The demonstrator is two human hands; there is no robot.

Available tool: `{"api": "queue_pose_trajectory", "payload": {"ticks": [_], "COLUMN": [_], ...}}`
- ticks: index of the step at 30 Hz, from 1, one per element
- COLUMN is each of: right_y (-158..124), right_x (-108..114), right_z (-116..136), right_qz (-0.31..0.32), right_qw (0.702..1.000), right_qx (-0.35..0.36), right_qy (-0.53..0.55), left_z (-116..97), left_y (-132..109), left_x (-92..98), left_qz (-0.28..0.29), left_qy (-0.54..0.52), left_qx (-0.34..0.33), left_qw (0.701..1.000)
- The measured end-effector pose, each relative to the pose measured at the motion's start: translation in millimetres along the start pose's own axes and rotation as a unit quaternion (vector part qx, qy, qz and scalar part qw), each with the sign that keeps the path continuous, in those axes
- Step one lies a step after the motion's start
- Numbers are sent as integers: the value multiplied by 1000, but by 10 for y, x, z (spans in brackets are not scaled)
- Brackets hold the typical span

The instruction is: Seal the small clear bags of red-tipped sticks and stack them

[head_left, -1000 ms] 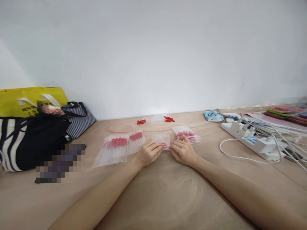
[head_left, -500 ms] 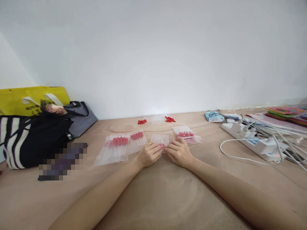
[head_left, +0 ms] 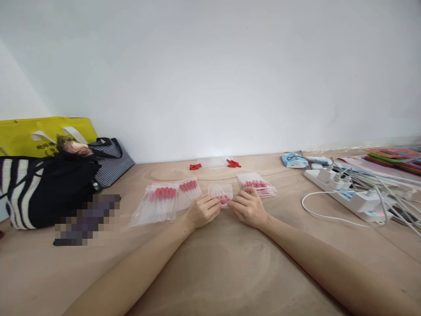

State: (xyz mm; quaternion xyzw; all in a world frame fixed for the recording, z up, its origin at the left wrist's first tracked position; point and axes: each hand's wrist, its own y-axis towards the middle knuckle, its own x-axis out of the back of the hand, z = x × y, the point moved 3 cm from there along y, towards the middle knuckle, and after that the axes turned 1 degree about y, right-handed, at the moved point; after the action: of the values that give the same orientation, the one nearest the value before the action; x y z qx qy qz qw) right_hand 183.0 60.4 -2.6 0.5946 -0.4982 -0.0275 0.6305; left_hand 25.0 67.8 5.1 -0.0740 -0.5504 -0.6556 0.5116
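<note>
A small clear plastic bag (head_left: 220,191) lies in front of me, with several red-bulbed droppers inside, bulbs toward me. My left hand (head_left: 204,211) has its fingers closed at the bag's near left corner. At the near right corner my right hand (head_left: 249,208) pinches the same bag. The fingertips partly cover its near edge. Left of my hands are bags of droppers (head_left: 166,193) with large red bulbs and pale stems, and more droppers (head_left: 188,185) fan out beside them. A stack of filled bags (head_left: 256,184) sits just beyond my right hand.
Loose red rubber bulbs (head_left: 195,166) and more red bulbs (head_left: 233,163) lie near the wall, with thin clear tubes (head_left: 217,163) between. A white power strip (head_left: 342,195) with cables is at right; a black-and-white bag (head_left: 59,193) and yellow bag (head_left: 19,136) stand left.
My hands have drawn slightly apart along the bag's near edge, so more of the red bulbs inside show. The view has shifted a little.
</note>
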Motion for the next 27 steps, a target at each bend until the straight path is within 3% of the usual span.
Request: {"api": "queue_pose_trajectory", "payload": {"ticks": [14,27], "right_y": [15,5], "right_x": [-12,-15], "right_z": [39,3], "right_qz": [-11,1], "right_qw": [1000,999], "right_qx": [1,-21], "right_qy": [4,34], "left_z": [-34,-26], "left_y": [29,27], "left_x": [39,40], "left_qz": [-53,-36], "left_qy": [-8,10], "left_qx": [-12,-17], "left_qw": [998,999]}}
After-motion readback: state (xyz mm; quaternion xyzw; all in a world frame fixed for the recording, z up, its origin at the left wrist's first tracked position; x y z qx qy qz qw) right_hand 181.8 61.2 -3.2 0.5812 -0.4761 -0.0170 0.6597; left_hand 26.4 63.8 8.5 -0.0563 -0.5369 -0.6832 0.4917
